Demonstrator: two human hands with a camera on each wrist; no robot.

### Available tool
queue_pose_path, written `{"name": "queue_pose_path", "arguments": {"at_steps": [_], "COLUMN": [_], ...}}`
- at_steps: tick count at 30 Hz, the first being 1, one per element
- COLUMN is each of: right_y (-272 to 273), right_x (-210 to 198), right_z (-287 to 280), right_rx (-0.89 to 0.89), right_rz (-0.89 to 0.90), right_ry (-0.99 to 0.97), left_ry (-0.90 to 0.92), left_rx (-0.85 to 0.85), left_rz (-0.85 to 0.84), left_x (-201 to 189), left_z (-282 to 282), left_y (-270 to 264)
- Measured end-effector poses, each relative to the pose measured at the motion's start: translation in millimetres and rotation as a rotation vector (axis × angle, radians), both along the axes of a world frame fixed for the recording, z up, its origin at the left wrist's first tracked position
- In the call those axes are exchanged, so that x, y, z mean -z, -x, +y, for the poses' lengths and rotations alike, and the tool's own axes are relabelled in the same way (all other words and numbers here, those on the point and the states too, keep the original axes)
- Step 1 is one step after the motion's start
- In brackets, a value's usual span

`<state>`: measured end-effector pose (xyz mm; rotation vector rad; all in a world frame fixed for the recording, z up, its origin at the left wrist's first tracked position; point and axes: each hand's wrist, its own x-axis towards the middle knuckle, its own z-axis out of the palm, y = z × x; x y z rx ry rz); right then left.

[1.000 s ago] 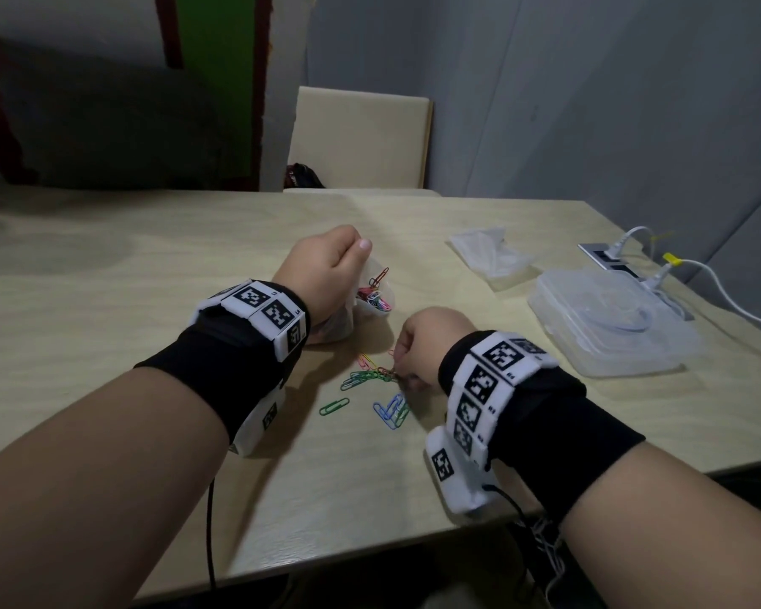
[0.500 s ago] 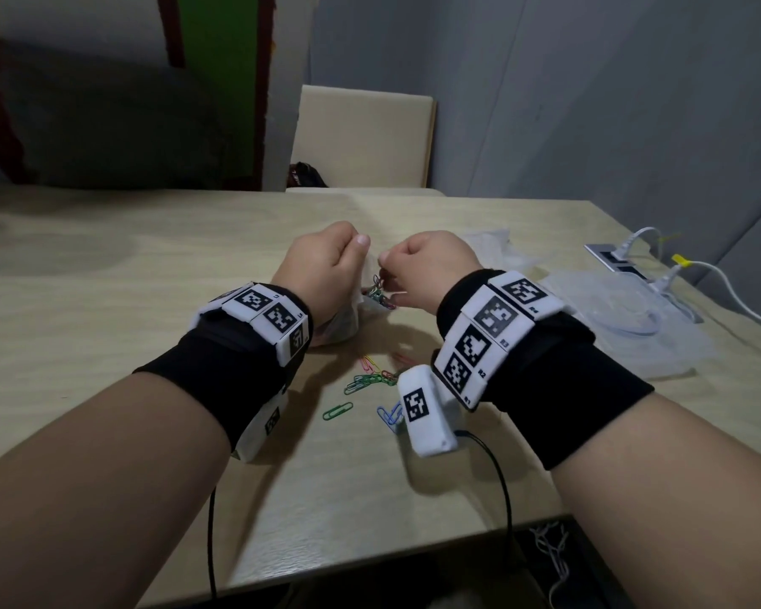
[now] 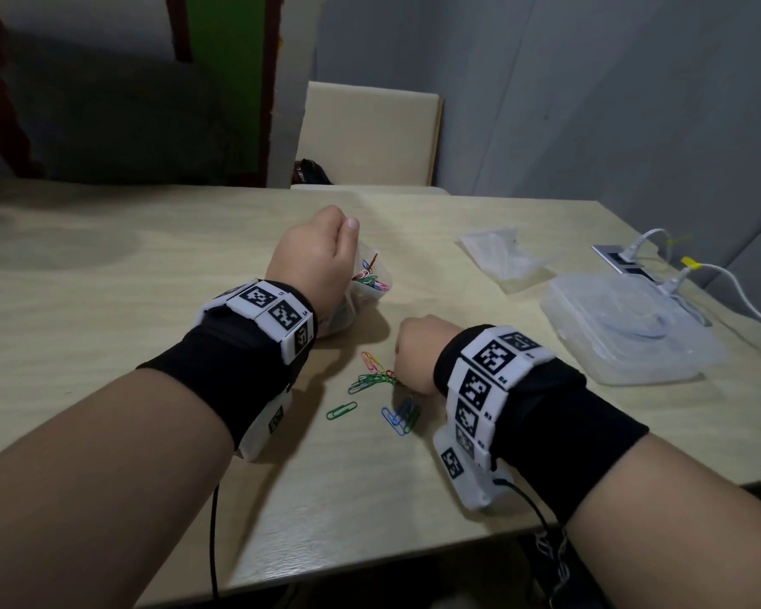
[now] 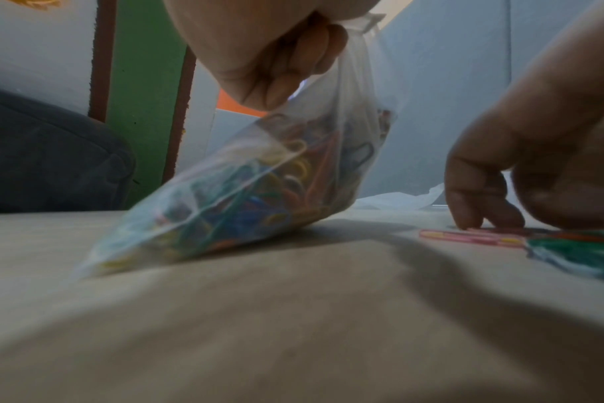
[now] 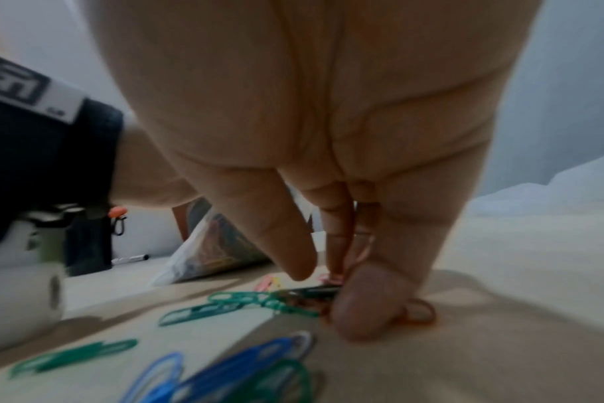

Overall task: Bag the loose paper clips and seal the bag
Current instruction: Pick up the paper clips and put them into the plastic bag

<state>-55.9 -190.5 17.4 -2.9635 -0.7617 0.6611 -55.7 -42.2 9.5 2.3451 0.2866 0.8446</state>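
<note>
Now the left hand (image 3: 321,261) is clenched round the gathered neck of the small clear plastic bag (image 4: 259,185), fingers curled tight into it, and the bag leans tilted with its lower corner resting on the pale wooden table (image 3: 150,301), already bulging with coloured clips. Down at the table goes the right hand (image 3: 414,358), thumb and fingertips (image 5: 297,261) closing on the tangle of green paper clips (image 3: 370,382) — the wrist view shows them pinching at that green cluster, though whether it has lifted free I cannot tell. Just beside sit a pink and yellow pair (image 3: 371,361), a single green clip (image 3: 341,410) nearer the table edge, and a blue and green bunch (image 3: 401,416) close to the right wrist. So this looks like the gathering step, well along but not finished: a handful of loose clips remains out. Next, by my reading, the pinched bunch must travel up to the bag's mouth, which the left hand needs to hold open enough; tangled clips could snag or drop. Off to the right lie a crumpled spare clear bag (image 3: 501,257) and a lidded clear plastic box (image 3: 624,336), both well apart from the action.
</note>
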Motion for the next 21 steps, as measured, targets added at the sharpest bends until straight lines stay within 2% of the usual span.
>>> {"name": "queue_pose_path", "arguments": {"at_steps": [4, 7, 11, 18, 21], "right_y": [7, 11, 18, 6, 1], "right_x": [-2, 9, 22, 18, 19], "right_z": [12, 14, 17, 10, 5], "right_rx": [-0.166, -0.217, -0.371, -0.522, -0.509], "right_rz": [-0.035, -0.048, -0.142, -0.218, -0.251], "right_ry": [0.074, 0.022, 0.019, 0.085, 0.123], "left_ry": [-0.001, 0.01, 0.011, 0.018, 0.017], "left_rx": [-0.011, -0.006, 0.013, 0.025, 0.03], "left_rz": [0.0, -0.002, 0.007, 0.011, 0.018], "left_x": [0, -1, -1, 0, 0], "left_z": [0, -1, -2, -2, -3], "left_y": [0, 2, 2, 2, 2]}}
